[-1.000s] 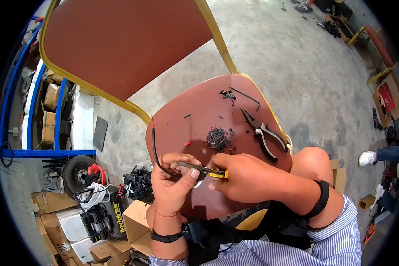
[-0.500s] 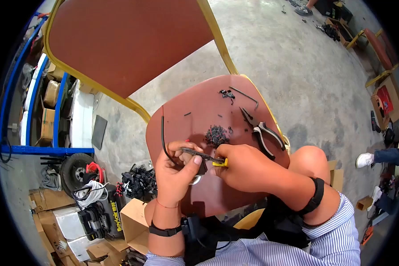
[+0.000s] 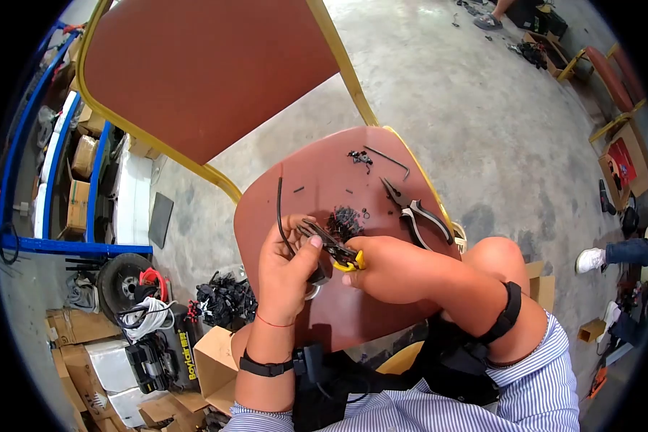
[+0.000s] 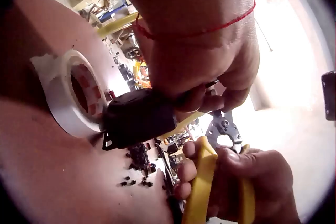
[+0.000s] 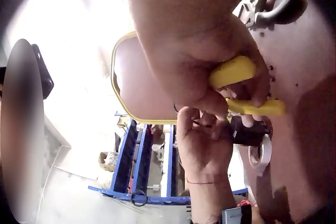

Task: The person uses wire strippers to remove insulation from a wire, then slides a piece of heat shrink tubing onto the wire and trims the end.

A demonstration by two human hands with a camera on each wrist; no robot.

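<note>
My left hand [image 3: 279, 273] grips a black cable [image 3: 279, 209], which rises past the fingers to a thin red wire end. A black box-shaped part [image 4: 139, 119] with a small mounting tab sticks out below that palm. In my right hand [image 3: 385, 270] are yellow-handled wire strippers [image 4: 199, 187], fingers curled round the handles. Their dark head lies right at the left hand's fingertips, jaws spread apart in the left wrist view. The left fingers partly hide the cable there. Below the hands, a white tape roll [image 4: 60, 103] stands on the chair seat [image 3: 259, 209].
Farther up the seat lie a pile of short black scraps [image 3: 347, 222], pliers with black-and-white handles [image 3: 408, 209], a hex key [image 3: 387, 160] and a few small black parts [image 3: 360, 160]. The chair's backrest [image 3: 201, 72] rises beyond. An open cardboard box [image 3: 216, 360] is at lower left.
The wire strippers have tilted, their head now pointing up and left with the jaws apart. Both hands have shifted slightly, and the cable's free end stands more upright.
</note>
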